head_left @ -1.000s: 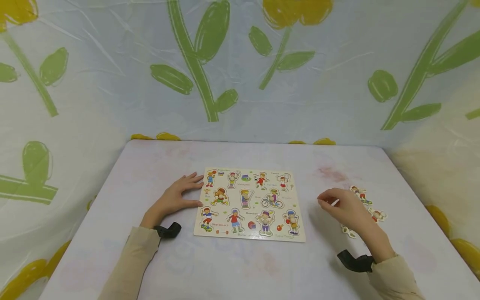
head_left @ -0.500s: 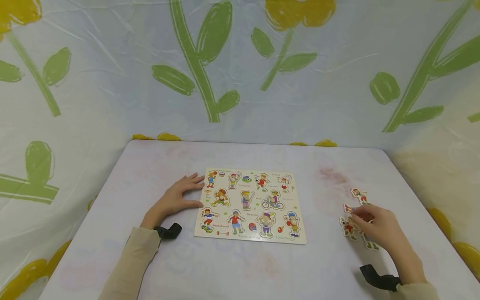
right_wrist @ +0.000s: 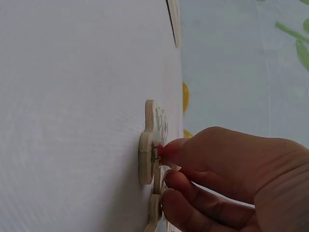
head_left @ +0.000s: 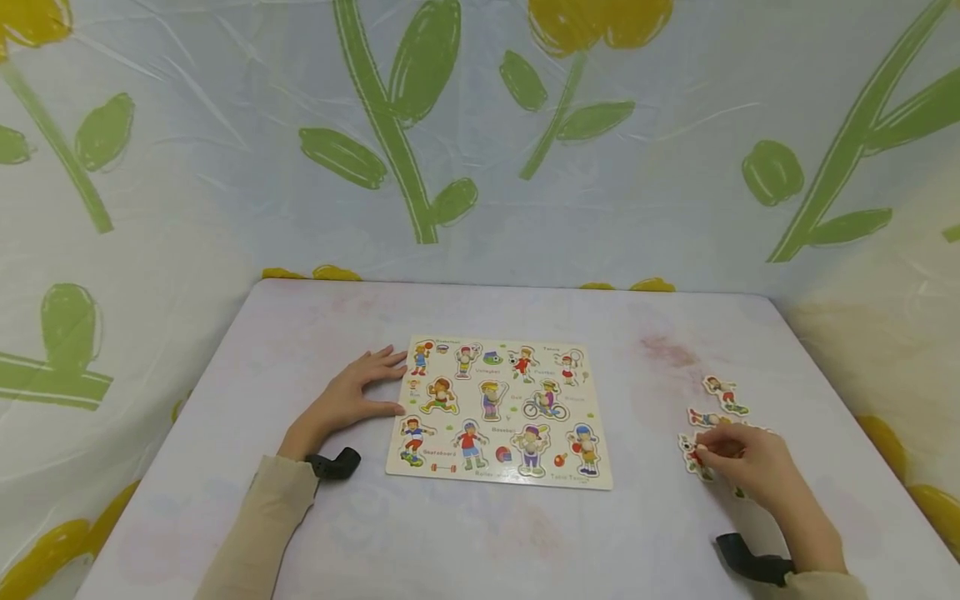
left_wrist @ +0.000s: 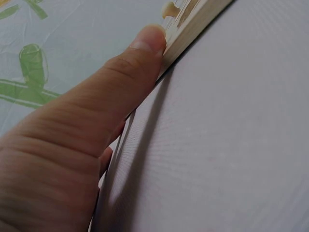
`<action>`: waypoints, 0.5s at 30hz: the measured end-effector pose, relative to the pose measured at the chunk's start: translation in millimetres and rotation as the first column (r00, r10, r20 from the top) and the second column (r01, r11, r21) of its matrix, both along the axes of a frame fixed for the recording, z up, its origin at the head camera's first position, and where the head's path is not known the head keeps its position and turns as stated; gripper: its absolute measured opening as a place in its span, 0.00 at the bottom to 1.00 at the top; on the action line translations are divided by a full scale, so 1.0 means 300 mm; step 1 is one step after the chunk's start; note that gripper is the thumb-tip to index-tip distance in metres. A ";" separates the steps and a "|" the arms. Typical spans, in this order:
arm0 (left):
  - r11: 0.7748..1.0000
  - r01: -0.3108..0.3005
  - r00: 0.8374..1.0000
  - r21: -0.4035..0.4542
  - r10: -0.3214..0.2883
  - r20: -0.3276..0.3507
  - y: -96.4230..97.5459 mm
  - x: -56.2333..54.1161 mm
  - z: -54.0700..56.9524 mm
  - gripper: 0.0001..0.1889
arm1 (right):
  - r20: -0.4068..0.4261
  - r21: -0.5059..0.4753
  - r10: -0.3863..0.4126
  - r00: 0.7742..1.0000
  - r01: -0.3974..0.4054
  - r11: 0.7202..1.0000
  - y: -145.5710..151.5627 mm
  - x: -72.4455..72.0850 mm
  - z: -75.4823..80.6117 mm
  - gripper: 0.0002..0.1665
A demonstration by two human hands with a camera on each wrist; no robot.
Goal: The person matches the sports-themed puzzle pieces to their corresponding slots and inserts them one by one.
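A wooden peg puzzle board (head_left: 498, 412) with pictures of children playing sports lies in the middle of the table. My left hand (head_left: 352, 400) rests at its left edge, fingers spread; in the left wrist view the thumb (left_wrist: 145, 43) touches the board's side. On the right, my right hand (head_left: 750, 458) pinches a puzzle piece (head_left: 690, 454), a football player in red, with thumb and finger at its middle. Seen from the right wrist, this wooden piece (right_wrist: 146, 159) stands close against the table top, and the fingertips partly cover it.
Other loose puzzle pieces lie around my right hand: a skateboarder (head_left: 725, 395) behind it and another figure (head_left: 705, 417) just beyond the fingers. More pieces are partly hidden under the hand. A flowered cloth (head_left: 480, 167) hangs behind the table.
My right hand has moved right from beside the board to the loose pieces, then slightly left onto the football player piece. The left hand has stayed at the board's edge.
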State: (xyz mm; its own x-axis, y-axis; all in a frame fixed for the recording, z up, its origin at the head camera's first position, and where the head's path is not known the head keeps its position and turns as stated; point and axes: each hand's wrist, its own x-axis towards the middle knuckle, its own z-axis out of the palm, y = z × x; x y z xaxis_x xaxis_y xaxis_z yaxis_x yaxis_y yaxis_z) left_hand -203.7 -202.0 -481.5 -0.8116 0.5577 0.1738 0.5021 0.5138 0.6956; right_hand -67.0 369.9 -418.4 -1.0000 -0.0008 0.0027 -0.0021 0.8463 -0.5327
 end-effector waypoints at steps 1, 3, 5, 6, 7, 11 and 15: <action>1.000 0.000 1.000 -0.001 0.000 0.002 -0.001 0.000 0.001 0.36 | -0.003 -0.003 -0.007 1.000 0.007 1.000 -0.001 0.001 -0.003 0.07; 1.000 0.001 1.000 -0.006 -0.001 0.000 -0.002 -0.001 0.000 0.36 | -0.005 -0.001 -0.014 1.000 0.014 1.000 -0.003 0.002 -0.007 0.07; 1.000 0.002 1.000 -0.009 -0.002 -0.004 -0.002 -0.003 -0.001 0.36 | -0.012 -0.001 -0.014 1.000 0.014 1.000 -0.004 0.002 -0.009 0.07; 1.000 0.003 1.000 -0.009 -0.004 -0.006 -0.001 -0.004 -0.001 0.36 | -0.018 0.001 -0.013 1.000 0.013 1.000 -0.005 0.001 -0.009 0.07; 1.000 0.004 1.000 -0.008 -0.004 -0.006 -0.001 -0.004 -0.002 0.36 | -0.024 0.004 -0.012 1.000 0.012 1.000 -0.005 0.001 -0.010 0.06; 1.000 0.004 1.000 -0.006 -0.004 -0.005 -0.001 -0.002 0.000 0.36 | -0.060 0.014 0.002 0.998 -0.001 1.000 -0.002 -0.001 -0.015 0.06; 1.000 0.003 1.000 -0.008 -0.003 0.001 0.000 0.002 0.004 0.36 | -0.104 0.027 0.015 0.994 -0.012 1.000 -0.003 -0.001 -0.021 0.07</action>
State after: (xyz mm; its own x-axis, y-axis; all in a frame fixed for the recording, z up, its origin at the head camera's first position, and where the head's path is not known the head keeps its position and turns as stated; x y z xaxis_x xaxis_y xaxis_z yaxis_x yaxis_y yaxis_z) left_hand -203.2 -202.1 -480.4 -0.8104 0.5612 0.1684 0.5025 0.5179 0.6923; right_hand -67.3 368.9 -424.7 -0.9942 -0.0158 0.1066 -0.0680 0.8597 -0.5063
